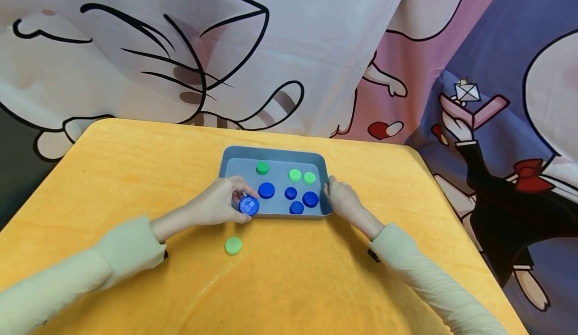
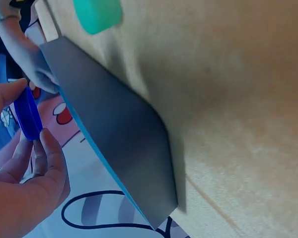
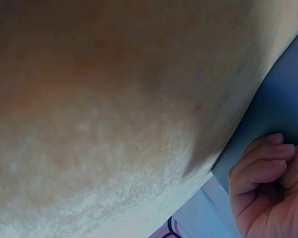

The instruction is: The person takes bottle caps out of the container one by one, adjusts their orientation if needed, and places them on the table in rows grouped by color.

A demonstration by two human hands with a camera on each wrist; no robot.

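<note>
Head view alone shows print (image 1: 250, 204) on the blue cap (image 1: 248, 206) the left hand (image 1: 220, 200) pinches.

A round blue cap (image 1: 249, 205) with white print is being held above the near left corner of a blue-gray tray (image 1: 276, 155), itself being gripped at its right end.

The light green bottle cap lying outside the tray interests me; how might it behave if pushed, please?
The light green bottle cap looks like plastic, so it is probably stiff and light. Lying flat on the table, it would likely slide rather than roll. Its low, wide shape makes tipping seem unlikely.
</note>
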